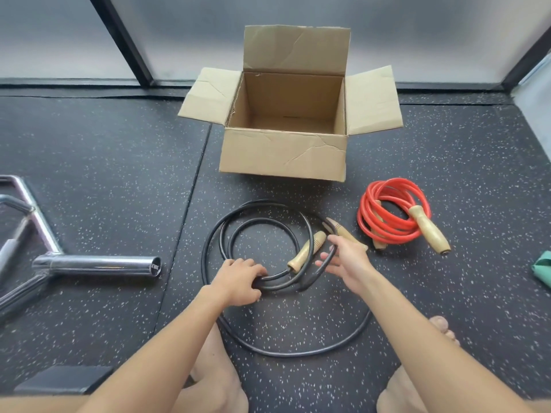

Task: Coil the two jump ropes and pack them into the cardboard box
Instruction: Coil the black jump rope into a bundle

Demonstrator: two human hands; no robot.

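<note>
An open cardboard box (283, 150) stands on the floor ahead, nothing visible inside. To its front right lies a coiled red jump rope (384, 222) with wooden handles. A black jump rope (235, 228) lies partly coiled in front of me, one wide loop trailing toward my feet, its two wooden handles (304, 254) near the coil's right side. My left hand (238, 281) is shut on the gathered black loops at the coil's near edge. My right hand (346, 260) hovers at the coil's right with fingers spread, a black strand passing by its fingertips.
A chrome metal bar attachment (98, 265) lies on the floor at the left. A green cloth-like item (542, 266) sits at the right edge. My bare feet (444, 329) are near the trailing loop. Frosted glass panels with dark frames stand behind the box.
</note>
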